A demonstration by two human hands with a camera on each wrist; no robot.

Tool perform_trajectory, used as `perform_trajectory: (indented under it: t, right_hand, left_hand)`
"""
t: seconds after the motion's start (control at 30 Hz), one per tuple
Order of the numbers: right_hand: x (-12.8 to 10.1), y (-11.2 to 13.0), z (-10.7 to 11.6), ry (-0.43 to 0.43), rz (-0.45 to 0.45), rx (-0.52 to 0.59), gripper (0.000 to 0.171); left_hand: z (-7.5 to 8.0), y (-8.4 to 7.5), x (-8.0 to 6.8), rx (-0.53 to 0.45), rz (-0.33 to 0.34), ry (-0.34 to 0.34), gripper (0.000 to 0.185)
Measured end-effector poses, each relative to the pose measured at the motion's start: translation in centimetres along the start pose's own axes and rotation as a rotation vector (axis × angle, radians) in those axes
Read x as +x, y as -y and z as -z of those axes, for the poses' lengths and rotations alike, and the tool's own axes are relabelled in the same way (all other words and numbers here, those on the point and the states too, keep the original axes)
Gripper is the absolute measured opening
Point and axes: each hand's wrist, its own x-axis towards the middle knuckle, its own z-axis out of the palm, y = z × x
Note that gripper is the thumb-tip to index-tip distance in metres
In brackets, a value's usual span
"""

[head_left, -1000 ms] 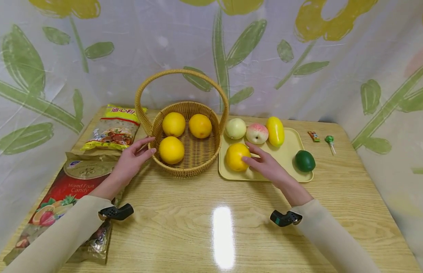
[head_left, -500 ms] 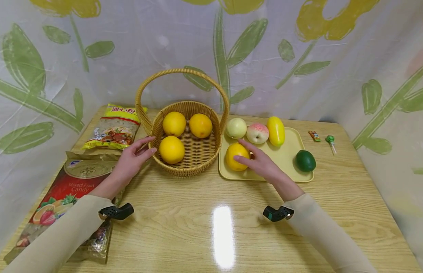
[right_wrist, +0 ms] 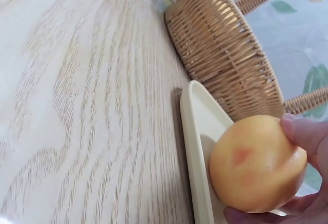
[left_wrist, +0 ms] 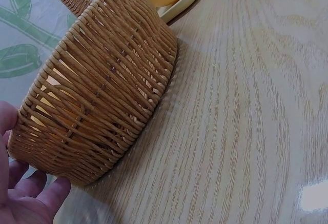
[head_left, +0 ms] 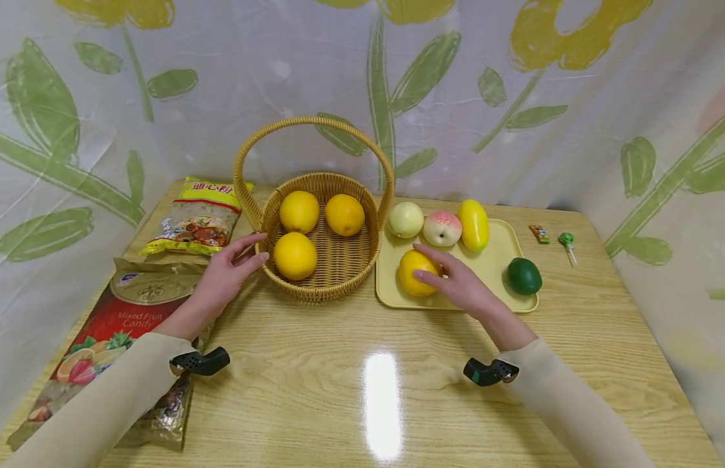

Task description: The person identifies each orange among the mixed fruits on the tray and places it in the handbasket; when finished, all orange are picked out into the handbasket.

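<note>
Right hand (head_left: 458,286) grips an orange (head_left: 416,273) on the tray (head_left: 497,257); left hand (head_left: 224,276), fingers relaxed, touches the basket (head_left: 324,289) beside the tray.

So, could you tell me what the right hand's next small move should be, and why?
Probably lift the orange clear of the tray. The right hand grips it, thumb and fingers around it, yet it rests on the tray beside the basket, which the left hand touches.
</note>
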Motion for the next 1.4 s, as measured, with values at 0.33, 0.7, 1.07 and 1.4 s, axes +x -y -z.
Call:
perform_trajectory:
  t: [0.33,0.7,1.07,1.4]
  right_hand:
    - [-0.2,-0.8,0.4,0.02,-0.008,0.07,0.057]
    - [-0.3,-0.9,-0.1,-0.009,-0.014,0.117,0.058]
    - [-1.2,0.5,0.4,-0.111,0.099,-0.057,0.053]
    - [-1.1,4.4,3.3,-0.072,0.085,0.039,0.056]
  left_hand:
    - [-0.1,0.1,0.0,-0.008,-0.005,-0.002,0.065]
    - [0.0,0.2,0.0,-0.019,0.004,0.003,0.065]
    - [-0.1,0.3,0.1,-0.032,-0.005,0.014,0.065]
    - [-0.1,0.2,0.1,-0.02,0.001,0.005,0.066]
